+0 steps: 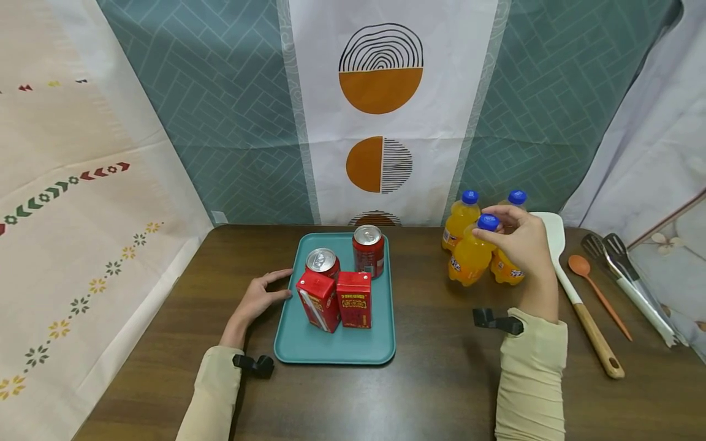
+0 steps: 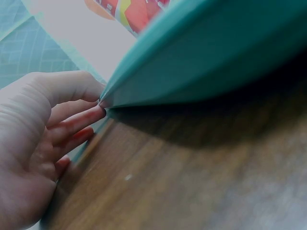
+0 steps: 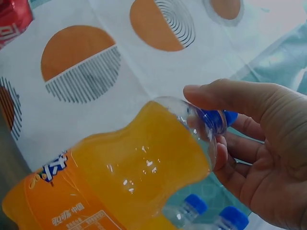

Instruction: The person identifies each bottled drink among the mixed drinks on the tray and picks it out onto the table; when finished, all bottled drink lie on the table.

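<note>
My right hand (image 1: 524, 242) grips a bottle of orange soda (image 1: 470, 257) by the neck, just below its blue cap. In the right wrist view, thumb and fingers curl round the neck of the tilted bottle (image 3: 129, 158). Two similar bottles, one (image 1: 460, 220) at the back and another (image 1: 506, 268) partly behind my hand, stand close by. My left hand (image 1: 258, 300) touches the left rim of a teal tray (image 1: 353, 350) with fairly straight fingertips. On that tray are two red drink cans (image 1: 368, 251) and two red drink cartons (image 1: 355, 300).
Right of the bottles lie a white spatula (image 1: 553, 239) with a wooden handle, an orange spoon (image 1: 579, 266) and metal tongs (image 1: 634, 294) with dark heads. A patterned cloth (image 1: 237, 110) hangs along the table's back edge.
</note>
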### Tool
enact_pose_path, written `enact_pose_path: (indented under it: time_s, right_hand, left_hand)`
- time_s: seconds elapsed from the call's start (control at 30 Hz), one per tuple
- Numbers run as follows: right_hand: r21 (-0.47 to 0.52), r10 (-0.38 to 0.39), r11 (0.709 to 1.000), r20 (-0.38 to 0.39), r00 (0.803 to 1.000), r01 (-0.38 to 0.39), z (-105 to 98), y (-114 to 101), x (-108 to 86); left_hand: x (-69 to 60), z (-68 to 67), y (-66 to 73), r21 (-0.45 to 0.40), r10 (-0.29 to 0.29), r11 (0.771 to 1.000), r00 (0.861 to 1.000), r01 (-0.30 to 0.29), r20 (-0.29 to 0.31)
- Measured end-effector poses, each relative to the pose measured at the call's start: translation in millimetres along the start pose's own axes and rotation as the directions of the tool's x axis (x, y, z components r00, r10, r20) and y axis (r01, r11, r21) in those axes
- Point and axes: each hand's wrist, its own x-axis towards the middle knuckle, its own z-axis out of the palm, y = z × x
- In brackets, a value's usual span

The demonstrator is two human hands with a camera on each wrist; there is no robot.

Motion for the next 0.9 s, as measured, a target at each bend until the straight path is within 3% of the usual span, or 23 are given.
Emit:
enact_pose_path:
  time_s: [0.07,0.3,0.6,0.9]
  right_hand:
    - [-0.022,0.026,0.999,0.006,1.0,-0.026,1.4,3.2,1.2]
    - [-0.051,0.071,0.996,0.022,0.997,-0.069,6.3,11.6,4.0]
    - [-0.056,0.11,0.993,0.062,0.992,-0.107,8.1,18.9,6.0]
    - [-0.048,0.114,0.993,0.102,0.988,-0.109,8.2,20.5,7.6]
  left_hand:
    - [0.7,0.0,-2.4,0.004,-0.004,1.0,1.0,0.004,0.0]
    - [14.9,-0.3,-36.1,0.017,-0.014,1.0,1.0,0.014,-0.028]
    - [13.6,1.3,-27.0,0.017,-0.005,1.0,1.0,0.005,-0.019]
    - [16.4,-0.4,-39.5,0.025,0.002,1.0,1.0,-0.002,-0.023]
